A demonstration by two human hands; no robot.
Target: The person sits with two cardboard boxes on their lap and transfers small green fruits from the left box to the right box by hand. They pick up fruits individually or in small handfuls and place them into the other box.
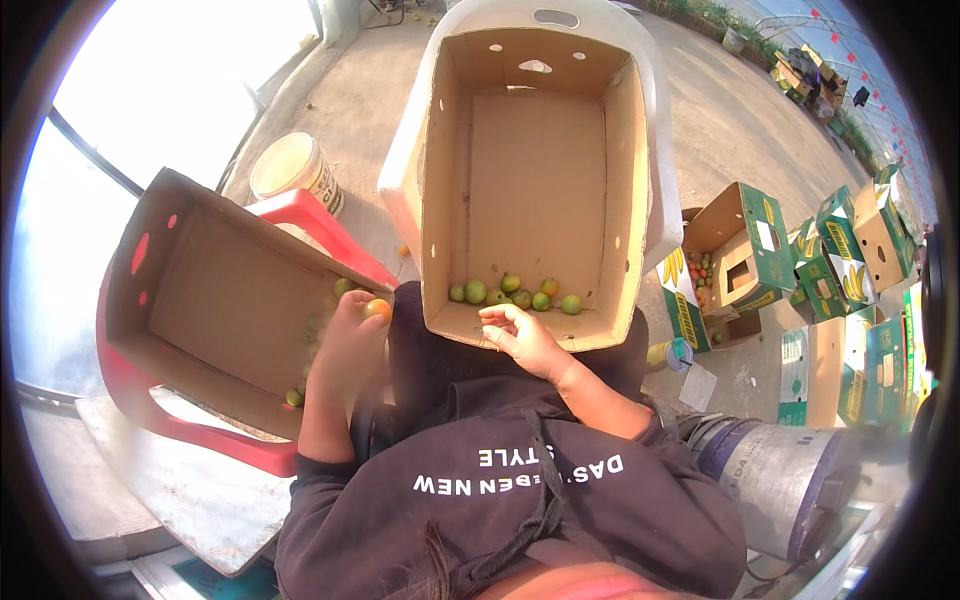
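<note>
My left hand (pixel 352 322) holds an orange tomato (pixel 377 309) over the near right edge of the left cardboard box (pixel 225 277). Several green tomatoes (pixel 294 397) lie along that box's right side, partly behind my forearm. The box rests on a red plastic chair (pixel 187 427). My right hand (pixel 517 337) is at the near rim of the middle cardboard box (pixel 536 187), fingers apart and curled, with no tomato seen in it. Several mostly green tomatoes (pixel 475 291) lie at that box's near end. A white plastic chair (pixel 656 150) supports the middle box.
A white bucket (pixel 289 169) stands behind the red chair. To the right are banana cartons (pixel 765 240), one with reddish tomatoes (pixel 701 274) inside. A cup with a teal lid (pixel 679 352) and a large grey and purple bucket (pixel 772 480) are at my right side.
</note>
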